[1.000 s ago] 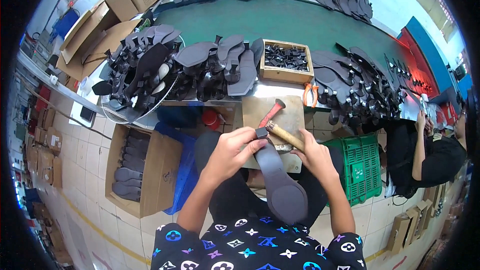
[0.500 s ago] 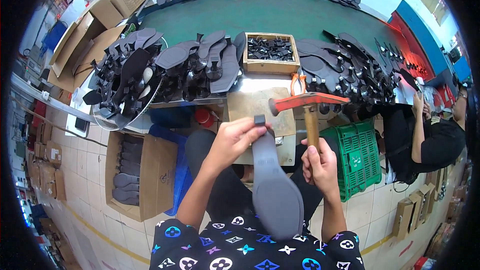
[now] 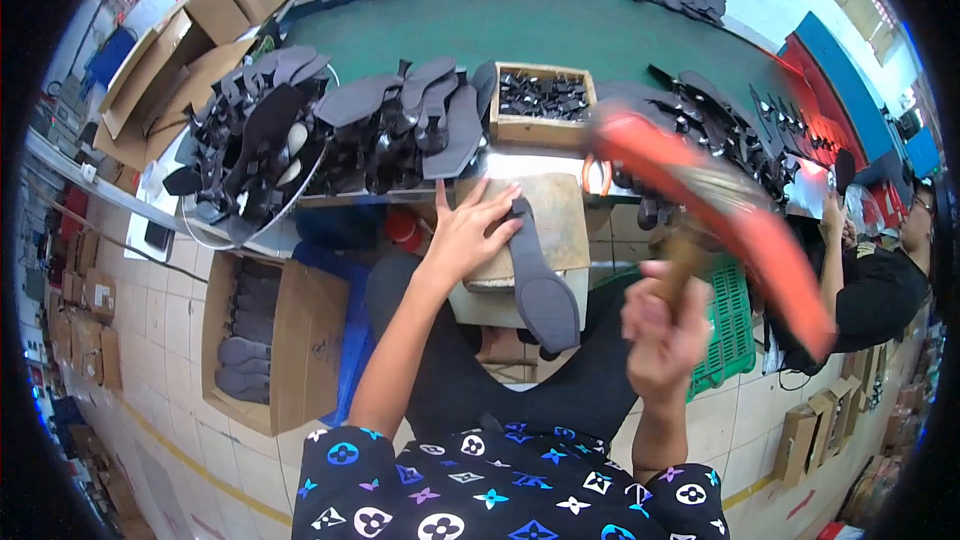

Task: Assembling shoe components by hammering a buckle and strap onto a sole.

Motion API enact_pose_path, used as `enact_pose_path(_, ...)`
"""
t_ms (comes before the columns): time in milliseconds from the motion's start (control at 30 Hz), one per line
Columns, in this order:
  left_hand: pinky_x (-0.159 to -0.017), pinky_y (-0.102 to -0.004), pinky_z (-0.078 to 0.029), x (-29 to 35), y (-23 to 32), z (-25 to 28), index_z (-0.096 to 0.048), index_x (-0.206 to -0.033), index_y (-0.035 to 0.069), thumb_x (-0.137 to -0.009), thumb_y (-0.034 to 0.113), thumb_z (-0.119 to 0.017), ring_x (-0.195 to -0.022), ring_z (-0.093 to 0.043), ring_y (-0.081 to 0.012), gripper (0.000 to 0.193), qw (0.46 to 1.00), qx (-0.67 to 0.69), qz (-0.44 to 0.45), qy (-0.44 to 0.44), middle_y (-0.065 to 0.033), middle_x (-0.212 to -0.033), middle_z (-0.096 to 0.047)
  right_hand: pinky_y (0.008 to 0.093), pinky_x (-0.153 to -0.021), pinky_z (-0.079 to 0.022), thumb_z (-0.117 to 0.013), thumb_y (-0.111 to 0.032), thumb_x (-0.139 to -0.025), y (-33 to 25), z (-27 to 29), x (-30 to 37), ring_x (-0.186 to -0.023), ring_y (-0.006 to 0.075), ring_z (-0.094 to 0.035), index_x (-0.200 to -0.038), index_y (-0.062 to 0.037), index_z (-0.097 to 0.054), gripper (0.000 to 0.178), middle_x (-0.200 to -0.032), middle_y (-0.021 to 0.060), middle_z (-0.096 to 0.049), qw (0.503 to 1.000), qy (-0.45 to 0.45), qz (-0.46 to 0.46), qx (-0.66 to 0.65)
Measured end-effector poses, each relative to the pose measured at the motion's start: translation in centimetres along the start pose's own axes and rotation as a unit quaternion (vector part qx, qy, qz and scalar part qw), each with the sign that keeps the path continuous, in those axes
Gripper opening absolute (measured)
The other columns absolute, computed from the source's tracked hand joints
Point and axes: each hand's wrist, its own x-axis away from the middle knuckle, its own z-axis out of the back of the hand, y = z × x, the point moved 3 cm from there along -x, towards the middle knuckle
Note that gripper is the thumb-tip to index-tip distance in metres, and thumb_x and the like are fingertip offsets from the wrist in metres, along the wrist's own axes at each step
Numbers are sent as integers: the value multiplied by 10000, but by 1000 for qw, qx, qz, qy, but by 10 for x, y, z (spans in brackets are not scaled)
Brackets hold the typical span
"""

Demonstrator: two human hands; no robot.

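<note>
A dark grey shoe sole point(image 3: 548, 305) lies with its narrow end on a worn board point(image 3: 553, 190) and its broad end out over the near edge, toward my lap. My left hand point(image 3: 472, 230) rests on the board beside it, fingers spread, the thumb side touching the narrow end. In my right hand point(image 3: 665, 330), to the right of the sole, is a hammer point(image 3: 740, 210) gripped by its wooden handle. Its red head is raised and smeared by motion. Whatever is under the narrow end of the sole is hidden.
A wooden box point(image 3: 540, 128) of small black parts stands behind the board. Piles of heeled soles point(image 3: 405, 125) flank it, with a wire basket of more point(image 3: 255, 140) at left. A carton point(image 3: 275, 340) and green crate point(image 3: 725, 330) stand low. Another person point(image 3: 880, 285) sits at right.
The sole has gone from my left hand's pinch down onto the board. My left hand has spread its fingers beside it. The hammer has swung up and to the right.
</note>
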Motion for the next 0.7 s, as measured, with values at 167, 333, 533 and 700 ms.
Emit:
enact_pose_path(167,-1126,-680,110,-4,-1,5,-588,-1376,236,-962,436,-553,-1441,-372,-229,461,1000,15,2,-10,54,-1440,-548,430,-522,-492,-569,-115,-975,42,-30,-6,-622,388,-649,-1079,45,-465,217,-689,272,-565,961,-156,64,221)
enact_pose_path(333,-1128,-698,6,4,3,4,-690,-1217,198,-908,364,-636,-1349,-496,-205,355,997,27,-21,69,49,-1307,-648,242,-440,-347,-532,-156,-1022,24,-7,-7,-519,39,-465,-959,-25,-552,147,-613,-25,-503,992,-50,-39,106)
enact_pose_path(533,-822,-373,-526,28,46,32,-699,-1067,16,-883,160,-673,-962,-684,-289,235,952,297,-69,-3,-152,-1018,-709,330,-584,-500,-622,-111,-967,35,-4,-20,-612,180,-616,-1110,14,-619,190,-762,118,-637,979,-24,81,183)
enact_pose_path(700,-707,-312,-514,73,119,88,-722,-1048,-19,-884,115,-655,-800,-686,-231,222,881,459,-12,-117,-133,-888,-701,392,-684,-536,-697,-108,-855,72,-36,-20,-840,288,-644,-1208,-28,-600,374,-934,122,-612,916,-182,111,339)
